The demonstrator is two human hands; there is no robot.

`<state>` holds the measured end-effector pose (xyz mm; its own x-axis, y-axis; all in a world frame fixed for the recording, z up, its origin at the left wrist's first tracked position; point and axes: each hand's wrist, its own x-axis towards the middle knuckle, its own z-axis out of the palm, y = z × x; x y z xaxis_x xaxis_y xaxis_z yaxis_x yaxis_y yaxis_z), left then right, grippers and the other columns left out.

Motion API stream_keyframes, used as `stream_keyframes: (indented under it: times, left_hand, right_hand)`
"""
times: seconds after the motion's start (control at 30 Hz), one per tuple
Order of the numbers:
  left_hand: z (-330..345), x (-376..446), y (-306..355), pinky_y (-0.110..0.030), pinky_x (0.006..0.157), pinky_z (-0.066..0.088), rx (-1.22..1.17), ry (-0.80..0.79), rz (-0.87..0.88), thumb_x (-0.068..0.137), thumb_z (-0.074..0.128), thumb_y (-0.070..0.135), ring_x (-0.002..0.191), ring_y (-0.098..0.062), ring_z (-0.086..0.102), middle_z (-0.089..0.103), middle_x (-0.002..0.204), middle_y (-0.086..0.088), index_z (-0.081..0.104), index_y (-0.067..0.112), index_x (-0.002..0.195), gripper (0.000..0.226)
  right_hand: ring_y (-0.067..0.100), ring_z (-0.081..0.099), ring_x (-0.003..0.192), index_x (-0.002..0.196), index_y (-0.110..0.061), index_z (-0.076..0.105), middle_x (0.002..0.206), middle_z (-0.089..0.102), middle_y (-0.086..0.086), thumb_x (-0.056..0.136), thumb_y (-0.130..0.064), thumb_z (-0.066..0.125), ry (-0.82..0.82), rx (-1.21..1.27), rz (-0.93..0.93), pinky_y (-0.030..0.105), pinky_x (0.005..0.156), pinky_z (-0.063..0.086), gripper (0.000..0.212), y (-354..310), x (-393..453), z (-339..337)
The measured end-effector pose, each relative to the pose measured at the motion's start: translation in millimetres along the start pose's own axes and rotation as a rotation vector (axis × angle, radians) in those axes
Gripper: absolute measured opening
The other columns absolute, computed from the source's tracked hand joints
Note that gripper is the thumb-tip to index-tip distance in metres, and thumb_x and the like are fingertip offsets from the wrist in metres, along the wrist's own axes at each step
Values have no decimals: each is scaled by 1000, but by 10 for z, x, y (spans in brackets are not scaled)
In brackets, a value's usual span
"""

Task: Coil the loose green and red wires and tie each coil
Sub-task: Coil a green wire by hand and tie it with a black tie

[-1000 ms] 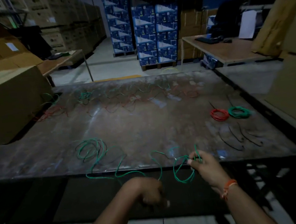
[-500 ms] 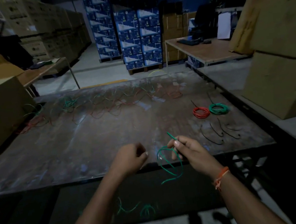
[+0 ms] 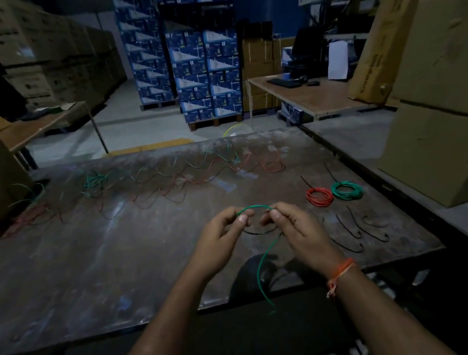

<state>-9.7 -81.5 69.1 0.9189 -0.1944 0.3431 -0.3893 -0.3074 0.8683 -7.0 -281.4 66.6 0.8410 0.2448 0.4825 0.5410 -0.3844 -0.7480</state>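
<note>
Half a second earlier the left hand (image 3: 219,236) was a loose fist apart from the wire while the right hand (image 3: 293,229) alone pinched a small green loop near the bench's front edge; now both hands have come together above the bench (image 3: 93,279) and each pinches the green wire (image 3: 254,207) between thumb and forefinger, so that a short span arches between them. From the right hand a longer tail of the same wire curves down past the front edge of the bench and hangs there; where it ends is too dark to tell. The wire is thin, bright green and not yet wound into a coil. To the right, well apart from the hands, a finished red coil (image 3: 319,196) and a finished green coil (image 3: 346,190) lie side by side and touching, each with a dark tie sticking out behind it. Nearer the front lie several loose black ties (image 3: 351,230). Across the far side of the bench stretches a tangle of loose green and red wires (image 3: 169,181). An orange thread band (image 3: 341,273) circles the right wrist. Cardboard boxes (image 3: 437,141) stand just beside the bench on the right.
</note>
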Motion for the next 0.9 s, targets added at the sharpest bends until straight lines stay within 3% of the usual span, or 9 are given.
stream_keyframes:
  times: [0.07, 0.13, 0.27, 0.37, 0.47, 0.57, 0.73, 0.8, 0.9]
  left_hand:
    - [-76, 89, 37, -22, 87, 50, -149, -32, -53, 105, 50, 19, 99, -12, 66, 74, 104, -5, 70, 5, 105, 25]
    - [-139, 158, 85, -28, 83, 53, -358, -68, -92, 103, 51, 20, 87, -18, 67, 72, 94, -9, 63, -2, 90, 28]
    - [-222, 291, 134, -30, 66, 50, -821, -17, -162, 98, 53, 28, 59, -13, 52, 58, 79, -2, 55, 16, 79, 23]
    - [-271, 396, 127, -27, 60, 44, -1000, 63, -162, 97, 51, 30, 53, -9, 45, 57, 79, -1, 56, 18, 80, 22]
    - [-228, 476, 170, -25, 59, 46, -1037, 134, -165, 96, 49, 33, 52, -8, 44, 59, 79, 0, 56, 17, 81, 23]
    - [-146, 603, 248, -25, 60, 47, -1090, 247, -175, 99, 47, 36, 53, -8, 45, 58, 75, 1, 56, 19, 77, 29]
    - [-36, 925, 371, -20, 53, 47, -1240, 423, -191, 104, 42, 40, 51, -4, 47, 62, 81, 3, 62, 20, 81, 37]
    - [63, 1004, 393, -18, 50, 43, -1270, 436, -185, 105, 40, 34, 55, -5, 47, 63, 89, 2, 64, 17, 94, 32]
    - [262, 1021, 431, -18, 52, 44, -1176, 519, -143, 107, 38, 26, 59, -7, 51, 66, 91, -3, 63, 11, 103, 29]
  right_hand:
    - [10, 67, 93, 94, -22, 69, 91, 70, -11, 105, -28, 47, 110, -3, 36, 36, 84, 54, 26, 90, 104, 23]
    - [7, 67, 87, 95, -17, 69, 87, 71, -8, 106, -19, 48, 199, 93, 113, 26, 79, 54, 24, 149, 171, 46]
    - [9, 57, 66, 96, -16, 67, 76, 64, -3, 106, -17, 49, 416, 352, 295, 25, 63, 48, 20, 285, 279, 99]
    - [8, 54, 62, 94, -22, 67, 73, 63, -4, 104, -18, 53, 481, 325, 386, 25, 54, 44, 18, 452, 259, 176]
    - [9, 53, 62, 93, -18, 68, 71, 62, -5, 104, -17, 53, 352, 284, 507, 23, 51, 43, 19, 520, 119, 259]
    - [6, 49, 53, 95, -13, 68, 68, 59, -3, 106, -19, 50, 64, 281, 608, 21, 47, 39, 22, 583, -39, 298]
    - [3, 55, 54, 102, -15, 69, 69, 63, -5, 104, -19, 51, -276, 99, 426, 24, 54, 44, 19, 730, -193, 166]
    - [3, 61, 61, 107, -25, 68, 72, 66, -12, 99, -23, 54, -282, -5, 307, 23, 61, 49, 16, 764, -247, -12]
    - [1, 63, 78, 99, -33, 67, 80, 65, -18, 92, -29, 59, -141, -135, 111, 15, 67, 46, 12, 771, -288, -388]
